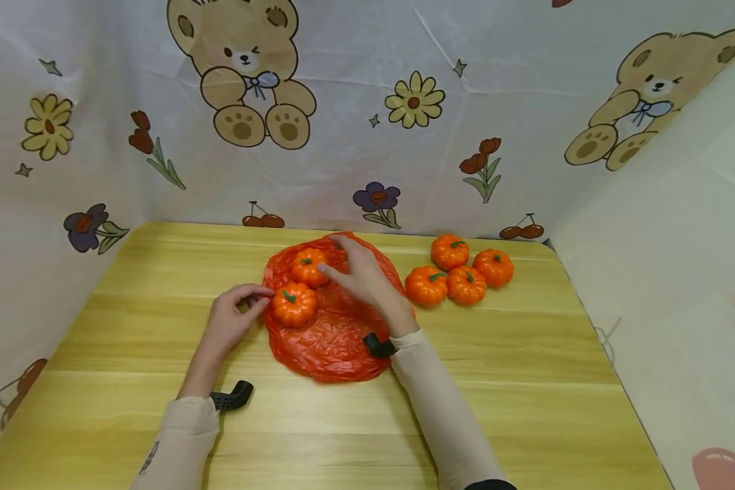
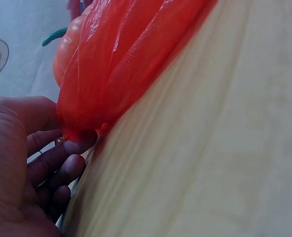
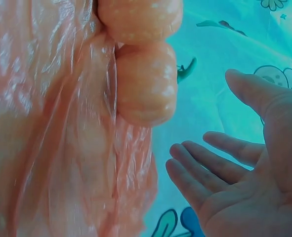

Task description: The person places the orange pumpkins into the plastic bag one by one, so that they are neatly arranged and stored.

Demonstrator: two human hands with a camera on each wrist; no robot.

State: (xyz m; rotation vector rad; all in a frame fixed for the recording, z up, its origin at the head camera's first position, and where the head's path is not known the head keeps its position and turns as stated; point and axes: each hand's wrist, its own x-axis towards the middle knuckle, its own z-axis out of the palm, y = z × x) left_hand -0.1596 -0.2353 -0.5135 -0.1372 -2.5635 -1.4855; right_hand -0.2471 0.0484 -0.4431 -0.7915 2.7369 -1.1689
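A red plastic bag [image 1: 343, 340] lies spread on the table with two small orange pumpkins on it. The nearer pumpkin [image 1: 294, 305] sits at the bag's left side; the farther pumpkin [image 1: 309, 267] is just behind it, both with green stems. At the left edge of the bag, my left hand [image 1: 235, 316] pinches the thin plastic, and the left wrist view shows the bag's edge [image 2: 81, 118] at its fingertips. My right hand [image 1: 361, 272] is held over the back of the bag beside the farther pumpkin, fingers extended and apart, holding nothing in the right wrist view.
Several more orange pumpkins [image 1: 467, 284] stand in a cluster on the table right of the bag. The wooden table [image 1: 496, 381] meets a patterned cloth backdrop [image 1: 331, 156] at its back edge, and the cloth also runs along both sides.
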